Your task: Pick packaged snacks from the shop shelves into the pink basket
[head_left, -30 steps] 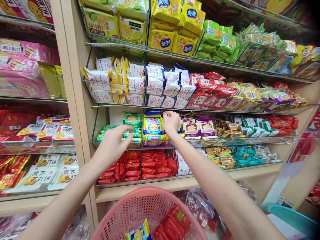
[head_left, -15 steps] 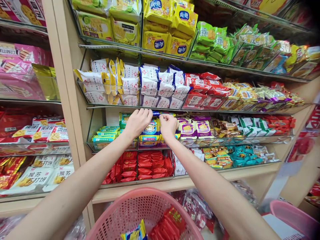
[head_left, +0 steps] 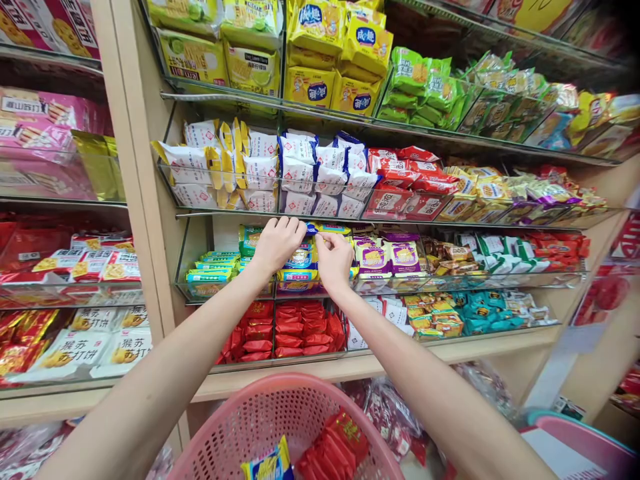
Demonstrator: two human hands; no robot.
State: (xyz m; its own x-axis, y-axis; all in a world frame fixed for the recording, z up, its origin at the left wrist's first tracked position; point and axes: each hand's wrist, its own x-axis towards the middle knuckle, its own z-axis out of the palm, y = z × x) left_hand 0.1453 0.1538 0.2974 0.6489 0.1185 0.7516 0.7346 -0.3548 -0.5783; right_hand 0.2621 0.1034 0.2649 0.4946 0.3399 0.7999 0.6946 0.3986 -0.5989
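My left hand (head_left: pixel 281 244) is closed, with its fingers curled over the top of a blue-and-yellow snack packet (head_left: pixel 311 229) in the third shelf tray. Beside it, my right hand (head_left: pixel 335 261) has its thumb and forefinger pinched at the right edge of that packet; the exact grip is partly hidden. More blue-and-yellow snack packets (head_left: pixel 299 277) stand below and between my hands. To the left lie green-and-yellow packets (head_left: pixel 213 267), and to the right are purple-and-cream packets (head_left: pixel 373 257).
A pink perforated basket (head_left: pixel 235 407) sits below, holding red packets (head_left: pixel 335 443) and one blue-and-yellow packet (head_left: pixel 270 463). Clear dividers and a front lip (head_left: pixel 400 283) edge the tray. A glass shelf with white packets (head_left: pixel 300 175) hangs just above my hands. Another basket (head_left: pixel 590 443) stands lower right.
My right hand has drawn down slightly, uncovering a yellow packet top behind it. My left hand stays nearly in place. The second basket at lower right has shifted in view.
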